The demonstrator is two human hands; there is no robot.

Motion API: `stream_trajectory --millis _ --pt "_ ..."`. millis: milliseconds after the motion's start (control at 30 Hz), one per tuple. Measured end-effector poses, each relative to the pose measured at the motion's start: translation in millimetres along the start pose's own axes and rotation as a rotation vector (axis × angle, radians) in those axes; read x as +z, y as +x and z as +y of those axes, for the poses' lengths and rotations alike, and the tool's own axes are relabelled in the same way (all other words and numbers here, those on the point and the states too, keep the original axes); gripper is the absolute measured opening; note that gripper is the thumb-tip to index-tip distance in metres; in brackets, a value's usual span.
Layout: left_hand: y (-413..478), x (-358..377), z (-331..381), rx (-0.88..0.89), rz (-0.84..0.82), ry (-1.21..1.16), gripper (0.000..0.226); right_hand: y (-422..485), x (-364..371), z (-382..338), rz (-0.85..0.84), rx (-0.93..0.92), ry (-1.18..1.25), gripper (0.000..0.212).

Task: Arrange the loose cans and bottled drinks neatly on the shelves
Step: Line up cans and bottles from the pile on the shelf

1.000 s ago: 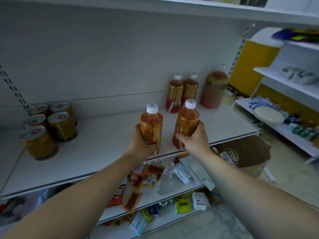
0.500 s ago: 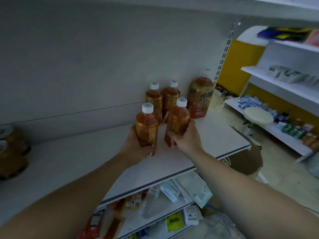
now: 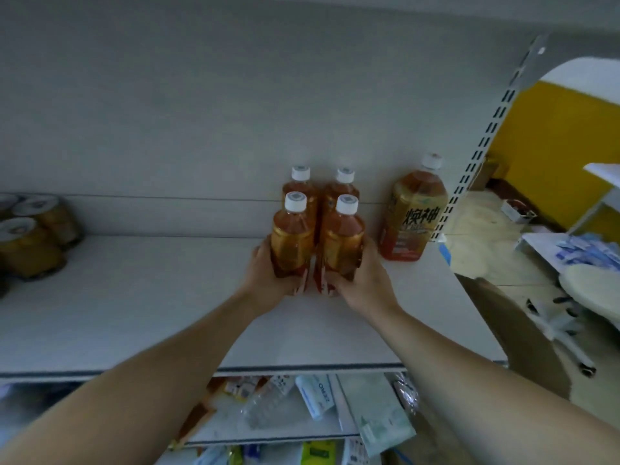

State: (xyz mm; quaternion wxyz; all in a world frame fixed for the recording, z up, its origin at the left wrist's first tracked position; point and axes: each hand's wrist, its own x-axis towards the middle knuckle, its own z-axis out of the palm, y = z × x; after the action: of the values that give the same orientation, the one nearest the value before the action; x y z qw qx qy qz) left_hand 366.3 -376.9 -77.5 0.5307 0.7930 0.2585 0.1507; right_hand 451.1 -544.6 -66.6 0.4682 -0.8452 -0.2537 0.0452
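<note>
Two small amber tea bottles with white caps stand side by side on the white shelf (image 3: 141, 317). My left hand (image 3: 265, 283) grips the left bottle (image 3: 292, 239) low on its body. My right hand (image 3: 365, 280) grips the right bottle (image 3: 342, 243) the same way. Directly behind them, against the back wall, stand two more small tea bottles (image 3: 302, 186), mostly hidden. A large tea bottle (image 3: 412, 216) stands to the right. Several gold cans (image 3: 30, 236) sit at the shelf's far left.
The lower shelf (image 3: 335, 434) holds a lying clear water bottle (image 3: 265, 404), boxes and snack packets in disorder. A slotted shelf upright (image 3: 483, 142) rises at the right. Beyond it are a cardboard box (image 3: 513, 333), a white stool (image 3: 590, 290) and another shelf unit.
Both hands carried their bottles forward over the shelf and brought them down in front of the two back bottles. The view swung left, bringing the cans back in.
</note>
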Motion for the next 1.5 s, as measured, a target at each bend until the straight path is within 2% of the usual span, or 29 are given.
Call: stream_trajectory --millis 100,200,367,633,1000,1267,1433,1500 --pt "0 3 2 -0.020 0.052 -0.025 0.074 9 5 3 0.018 -0.009 0.011 0.083" --pt "4 7 7 0.002 0.109 0.003 0.076 22 12 7 0.038 0.002 -0.014 0.085" --pt "11 14 14 0.010 0.083 -0.002 0.088 30 18 11 0.061 -0.010 -0.040 0.089" --pt "18 16 -6 0.045 0.083 -0.106 0.072 29 19 14 0.101 -0.007 -0.037 0.085" --pt "22 12 -2 0.040 -0.027 -0.030 0.080 26 23 13 0.133 0.021 -0.023 0.084" --pt "18 4 19 0.016 -0.103 0.136 0.081 32 7 3 -0.014 0.072 -0.117 0.087" --pt "6 -26 39 -0.030 -0.165 0.377 0.101 44 -25 -27 -0.006 -0.021 -0.224 0.100" --pt "-2 -43 47 -0.061 -0.162 0.466 0.100 47 -37 -46 -0.001 -0.081 -0.293 0.101"
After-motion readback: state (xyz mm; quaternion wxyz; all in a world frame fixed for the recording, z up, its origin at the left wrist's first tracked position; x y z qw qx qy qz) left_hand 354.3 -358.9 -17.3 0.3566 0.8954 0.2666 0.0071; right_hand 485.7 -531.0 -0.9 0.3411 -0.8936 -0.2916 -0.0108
